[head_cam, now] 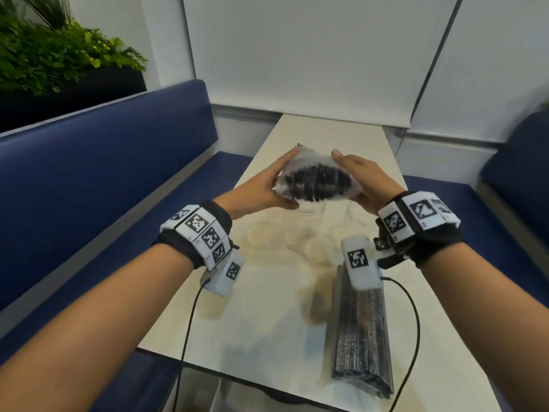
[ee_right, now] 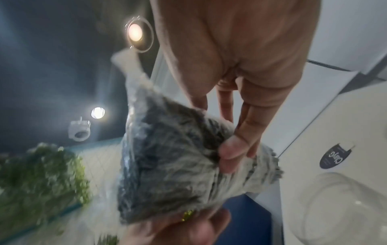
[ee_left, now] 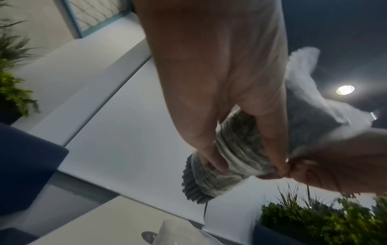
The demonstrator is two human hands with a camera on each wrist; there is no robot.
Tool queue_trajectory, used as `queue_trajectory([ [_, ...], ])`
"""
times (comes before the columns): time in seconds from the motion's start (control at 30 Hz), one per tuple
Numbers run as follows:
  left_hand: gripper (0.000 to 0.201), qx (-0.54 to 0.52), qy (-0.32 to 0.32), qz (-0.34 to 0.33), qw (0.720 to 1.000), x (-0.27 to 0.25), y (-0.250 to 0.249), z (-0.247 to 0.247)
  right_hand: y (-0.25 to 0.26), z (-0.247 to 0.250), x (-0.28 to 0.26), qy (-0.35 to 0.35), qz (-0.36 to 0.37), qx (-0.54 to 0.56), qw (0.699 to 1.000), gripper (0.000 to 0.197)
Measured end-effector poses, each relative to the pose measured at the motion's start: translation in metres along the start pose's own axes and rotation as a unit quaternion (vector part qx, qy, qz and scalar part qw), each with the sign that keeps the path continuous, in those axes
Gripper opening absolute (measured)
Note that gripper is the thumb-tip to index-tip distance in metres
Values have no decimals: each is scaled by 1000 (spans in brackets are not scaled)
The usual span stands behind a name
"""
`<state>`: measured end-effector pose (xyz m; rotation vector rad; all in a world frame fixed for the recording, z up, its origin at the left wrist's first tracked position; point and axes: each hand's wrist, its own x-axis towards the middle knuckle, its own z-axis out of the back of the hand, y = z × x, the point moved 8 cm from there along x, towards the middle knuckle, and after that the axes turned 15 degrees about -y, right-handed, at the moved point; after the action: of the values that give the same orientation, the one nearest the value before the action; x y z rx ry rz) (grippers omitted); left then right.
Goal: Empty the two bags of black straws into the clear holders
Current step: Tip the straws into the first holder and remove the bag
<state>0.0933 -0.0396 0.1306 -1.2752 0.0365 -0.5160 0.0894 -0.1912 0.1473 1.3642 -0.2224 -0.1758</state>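
I hold a clear plastic bag of black straws [head_cam: 315,181] in the air over the middle of the white table [head_cam: 267,298], its open end with the straw ends facing me. My left hand [head_cam: 267,185] grips its left side, and my right hand [head_cam: 361,179] grips its right side. In the left wrist view the straw ends [ee_left: 193,187] stick out of the crumpled bag [ee_left: 236,149]. Under the bag stand two clear holders [head_cam: 309,214] [head_cam: 361,217], hard to make out. A second, sealed bag of black straws [head_cam: 361,334] lies flat near the table's front right edge.
Blue bench seats [head_cam: 98,162] run along the table's left side and another stands at the right [head_cam: 517,162]. A planter with green leaves [head_cam: 53,55] sits behind the left bench. A wall with white panels closes the table's far end. Cables hang from both wrist cameras.
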Motion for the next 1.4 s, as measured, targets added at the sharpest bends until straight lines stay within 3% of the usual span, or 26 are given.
queue_trajectory([
  [0.07, 68, 6, -46, -18, 999, 13, -8, 6, 9, -4, 4, 30, -15, 50, 998, 44],
  [0.13, 49, 16, -102, -27, 994, 27, -15, 16, 17, -1, 12, 4, -29, 74, 997, 39],
  [0.23, 64, 49, -142, -11, 989, 39, -13, 23, 23, -3, 22, -5, -28, 94, 995, 33],
  [0.3, 61, 49, -155, 1, 987, 44, -11, 24, 22, -5, 26, 15, -28, 109, 994, 32],
  [0.77, 56, 118, -127, 14, 985, 56, 5, 16, -26, -19, 42, 5, -126, 151, 980, 35],
  [0.9, 62, 179, -103, 29, 978, 58, 13, 1, -41, -19, 34, 5, -145, 56, 988, 47],
  [1.03, 66, 220, -125, 32, 967, 64, 11, -2, -37, -12, 32, -15, -77, -123, 989, 66],
  [1.17, 50, 239, -163, 17, 957, 73, 2, 11, -19, -21, 31, 10, -18, -46, 999, 54],
  [1.27, 31, 223, -208, -3, 952, 79, -11, 23, -11, -12, 39, -36, 26, -29, 999, 50],
  [1.4, 23, 45, -274, 7, 961, 84, -33, 36, 9, -4, 41, -90, 104, 4, 991, 66],
])
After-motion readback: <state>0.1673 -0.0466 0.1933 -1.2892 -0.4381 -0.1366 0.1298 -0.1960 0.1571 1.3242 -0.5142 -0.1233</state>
